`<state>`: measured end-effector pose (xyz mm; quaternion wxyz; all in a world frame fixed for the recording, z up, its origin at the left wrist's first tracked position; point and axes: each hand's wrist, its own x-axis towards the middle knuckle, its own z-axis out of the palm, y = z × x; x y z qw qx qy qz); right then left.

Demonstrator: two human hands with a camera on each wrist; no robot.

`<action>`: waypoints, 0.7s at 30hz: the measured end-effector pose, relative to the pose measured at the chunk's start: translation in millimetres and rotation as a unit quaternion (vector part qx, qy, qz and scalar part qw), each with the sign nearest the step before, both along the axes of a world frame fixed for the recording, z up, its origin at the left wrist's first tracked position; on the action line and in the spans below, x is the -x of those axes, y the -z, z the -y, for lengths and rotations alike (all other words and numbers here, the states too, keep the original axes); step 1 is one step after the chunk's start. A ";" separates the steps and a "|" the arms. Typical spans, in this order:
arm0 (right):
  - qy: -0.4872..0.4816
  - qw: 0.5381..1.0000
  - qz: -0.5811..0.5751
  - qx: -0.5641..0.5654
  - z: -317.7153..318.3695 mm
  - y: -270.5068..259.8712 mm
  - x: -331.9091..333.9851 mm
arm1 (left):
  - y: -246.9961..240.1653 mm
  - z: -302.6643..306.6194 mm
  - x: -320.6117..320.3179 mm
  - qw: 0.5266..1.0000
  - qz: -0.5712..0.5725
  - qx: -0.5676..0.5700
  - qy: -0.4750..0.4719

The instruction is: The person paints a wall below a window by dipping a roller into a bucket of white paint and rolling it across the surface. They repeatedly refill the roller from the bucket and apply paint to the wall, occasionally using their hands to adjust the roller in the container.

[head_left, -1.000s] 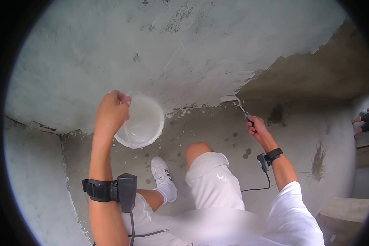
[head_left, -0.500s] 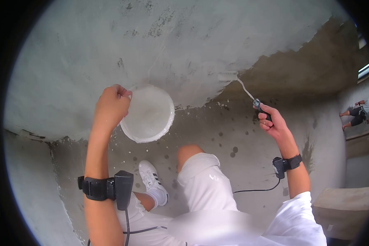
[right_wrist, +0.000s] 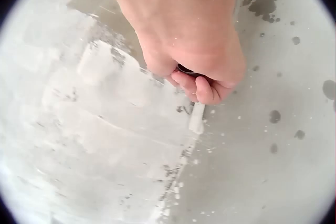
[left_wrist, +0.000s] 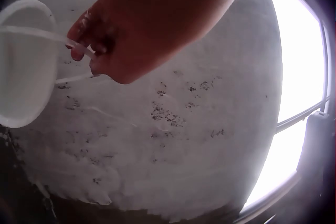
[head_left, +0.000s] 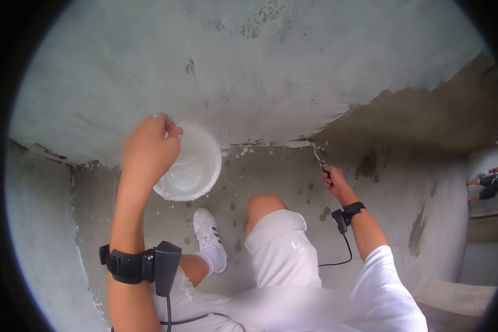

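Observation:
My left hand [head_left: 151, 148] grips the thin white handle [left_wrist: 39, 34] of a white bucket [head_left: 205, 160]. Pale liquid shows inside the bucket, which is tilted beside the wall. On the other side, my right hand [head_left: 336, 181] holds a small paint roller by its dark grip. The white roller head [head_left: 299, 144] lies along the bottom of the wall, where it meets the floor. In the right wrist view, the curled right hand [right_wrist: 194, 71] hides most of the handle, and the roller head [right_wrist: 197, 120] shows just past the fingers.
The wall [head_left: 149, 66] is coated white with dark specks; a brown uncoated part [head_left: 415, 119] lies to the right. White drips and dark spots mark the grey floor [head_left: 282, 171]. Another person [head_left: 488, 183] is at the far right. A pale block-like object [head_left: 454, 296] stands lower right.
The roller rose onto the wall beside the brown part half a second ago and is now down at the wall's foot again. The left hand keeps holding the bucket by its handle.

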<state>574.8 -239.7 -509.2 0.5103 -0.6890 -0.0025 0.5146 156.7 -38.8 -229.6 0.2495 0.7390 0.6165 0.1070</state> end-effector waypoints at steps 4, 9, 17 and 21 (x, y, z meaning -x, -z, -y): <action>-0.008 0.999 -0.045 -0.021 12.8 -85.8 -24.6 | -2.6 -1.3 -7.6 1.000 -0.003 -0.029 0.005; -0.018 0.997 -0.053 -0.052 33.9 -214.3 -28.1 | -6.8 2.2 -19.8 0.998 0.013 -0.055 0.029; 0.038 0.991 -0.027 -0.124 53.2 -299.9 -9.5 | 0.7 0.9 -25.3 0.996 0.073 0.006 0.054; 0.014 0.996 -0.007 -0.089 48.9 -255.1 -21.8 | -15.8 19.0 -23.1 0.996 0.064 -0.015 0.066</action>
